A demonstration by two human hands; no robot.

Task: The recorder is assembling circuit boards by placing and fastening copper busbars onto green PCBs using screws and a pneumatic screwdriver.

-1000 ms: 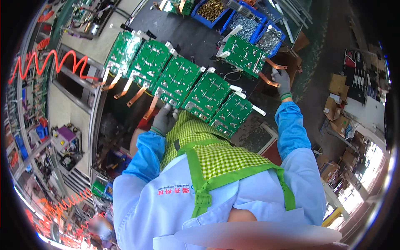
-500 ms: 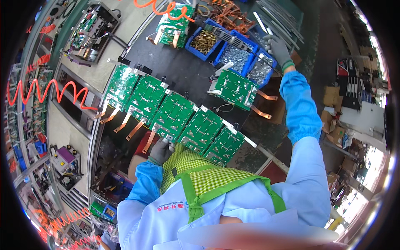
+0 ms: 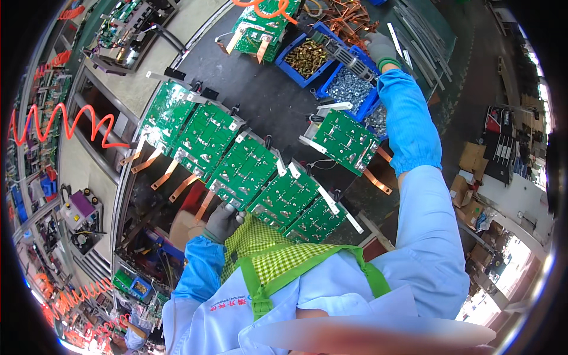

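A row of several green circuit boards (image 3: 245, 168) with copper tabs lies on the dark bench. My left hand (image 3: 222, 222), in a grey glove, rests at the near edge of the row, touching a board's corner. My right hand (image 3: 378, 47), also gloved, is stretched far out over the blue parts bins (image 3: 349, 89), by the copper parts pile (image 3: 349, 18). Whether its fingers hold anything cannot be made out. A single green board (image 3: 343, 142) with copper tabs lies apart, beneath my right forearm.
Blue bins hold brass screws (image 3: 307, 56) and silver hardware. Another green board (image 3: 260, 26) lies at the far edge under an orange coiled hose (image 3: 260, 9). A red coiled hose (image 3: 65, 127) hangs at left. Cardboard boxes (image 3: 473, 165) sit on the floor at right.
My right hand has reached away from the single board, up and outward to the bins and copper pile. My left hand stays at the near edge of the board row.
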